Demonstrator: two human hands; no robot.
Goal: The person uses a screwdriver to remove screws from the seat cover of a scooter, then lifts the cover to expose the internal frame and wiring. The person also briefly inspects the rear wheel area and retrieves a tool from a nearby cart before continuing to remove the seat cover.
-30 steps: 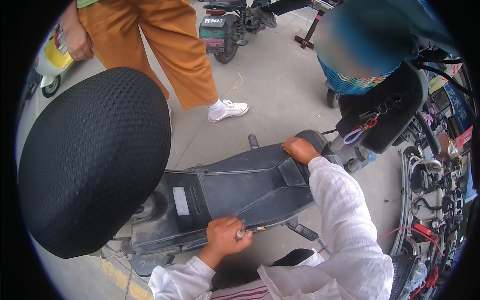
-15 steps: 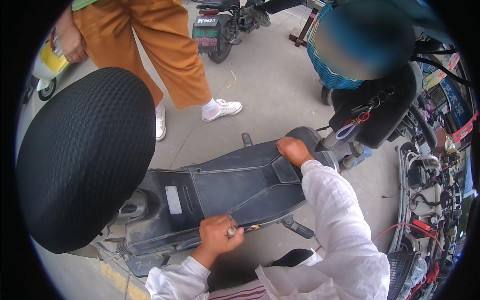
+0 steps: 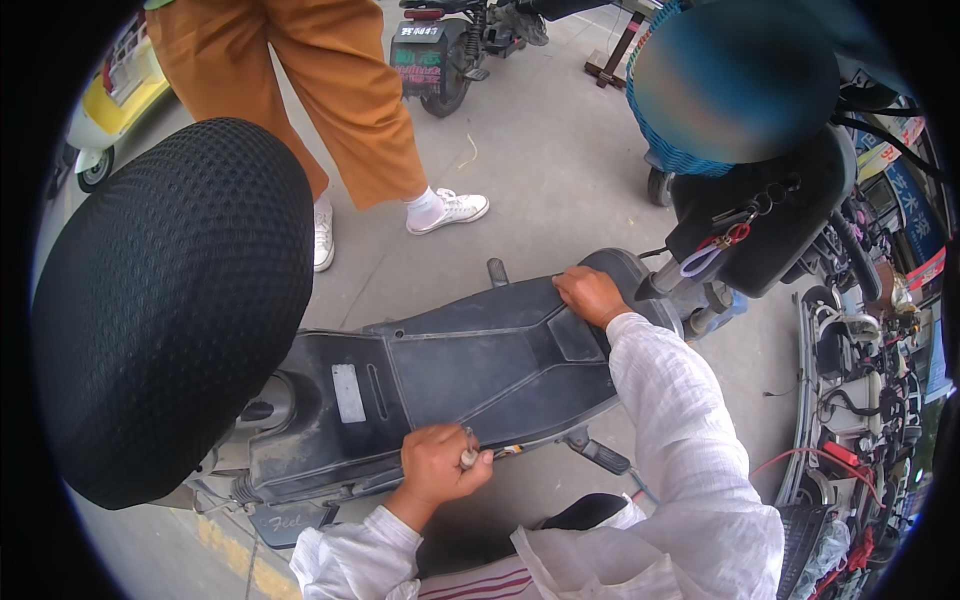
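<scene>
A scooter's dark grey footboard panel [image 3: 470, 365] lies across the middle of the view. My left hand [image 3: 440, 468] is closed on a small screwdriver-like tool [image 3: 470, 455] at the panel's near edge. My right hand [image 3: 590, 293] rests flat on the panel's far right end, pressing on it. Both arms wear white sleeves. The raised black textured seat [image 3: 170, 300] stands at the left.
A person in orange trousers and white shoes [image 3: 450, 210] stands behind the scooter. Another scooter [image 3: 440, 50] is parked at the back. A black front panel with hanging keys [image 3: 730, 235] and wiring [image 3: 860, 400] crowd the right. A yellow vehicle [image 3: 110, 95] sits far left.
The view has shifted slightly. My left hand has stayed at the panel's near edge with the tool; my right hand remains on the panel's far end.
</scene>
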